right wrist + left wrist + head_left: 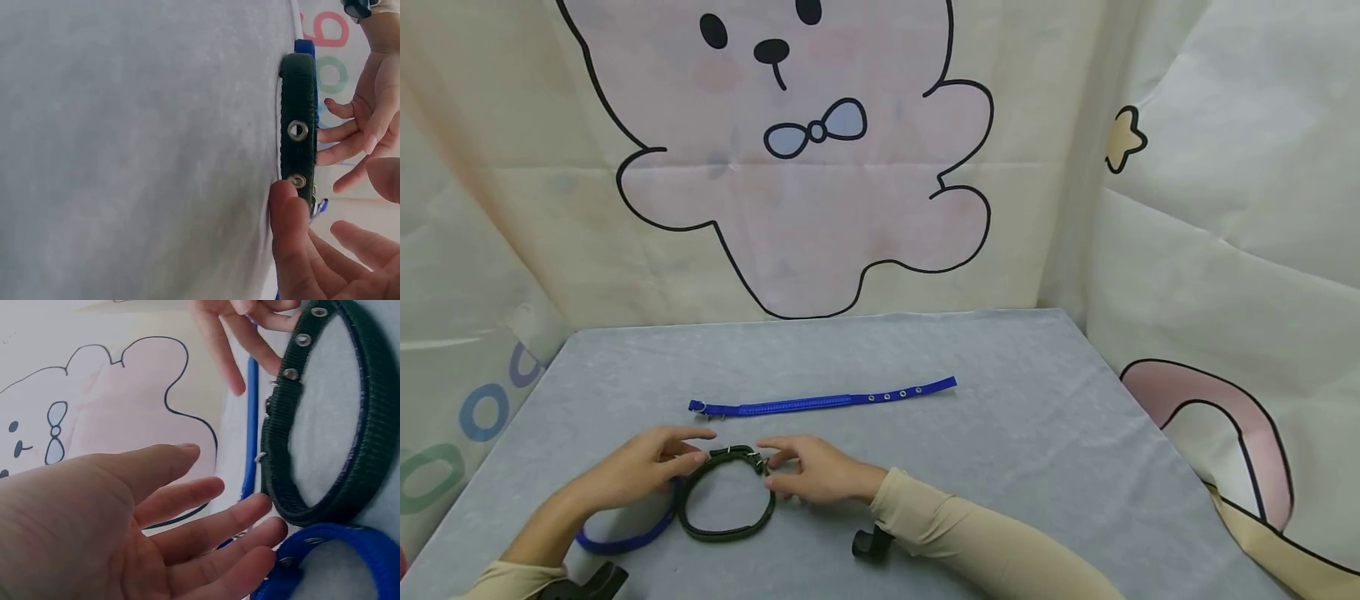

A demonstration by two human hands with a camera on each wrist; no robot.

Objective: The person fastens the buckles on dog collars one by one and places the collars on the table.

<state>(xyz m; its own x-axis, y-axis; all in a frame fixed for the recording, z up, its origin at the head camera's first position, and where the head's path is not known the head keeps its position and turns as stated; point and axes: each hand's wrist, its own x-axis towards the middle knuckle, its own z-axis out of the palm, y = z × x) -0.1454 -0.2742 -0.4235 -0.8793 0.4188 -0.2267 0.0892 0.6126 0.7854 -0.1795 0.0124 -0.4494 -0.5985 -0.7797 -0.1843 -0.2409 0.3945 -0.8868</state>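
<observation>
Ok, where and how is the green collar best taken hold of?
I'd pinch the green collar on its near-right stretch, the right hand coming from above and right, thumb and finger straddling the band. It stands on edge around an open middle, so both faces look reachable. The blue loop crowds its left side; metal fittings sit at the far side.

Across the top of the frame I faced a cream backdrop printed with a pink bear in a blue bow tie. A pale sheet with coloured rings hung at the left, a white sheet with a yellow star at the right. My worktop below was grey.
</observation>
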